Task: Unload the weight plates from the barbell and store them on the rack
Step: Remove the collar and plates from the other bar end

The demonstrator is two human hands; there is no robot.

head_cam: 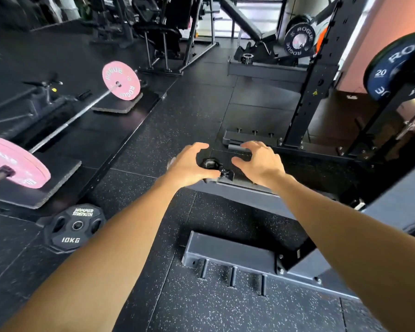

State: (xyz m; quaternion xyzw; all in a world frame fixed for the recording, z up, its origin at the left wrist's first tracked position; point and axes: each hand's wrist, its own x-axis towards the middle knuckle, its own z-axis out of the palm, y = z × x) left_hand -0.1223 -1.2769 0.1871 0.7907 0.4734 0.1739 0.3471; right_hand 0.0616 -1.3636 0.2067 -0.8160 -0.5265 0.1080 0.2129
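A barbell (70,121) lies on the floor at the left with a pink plate at its far end (121,80) and another pink plate at its near end (15,161). Both rest on black mats. A small black barbell collar (210,163) sits on the rack's base beam (237,185) at centre. My left hand (189,165) arches over the collar, thumb by its near side, fingers spread above it with a gap. My right hand (261,161) hovers just right of the collar, fingers loosely curved, holding nothing.
A black 10 kg plate (74,227) lies flat on the floor at the lower left. The black rack upright (314,75) rises at the right, with a blue 20 plate (391,68) and a black plate (298,41) stored nearby. A floor bracket with pegs (230,262) sits below my arms.
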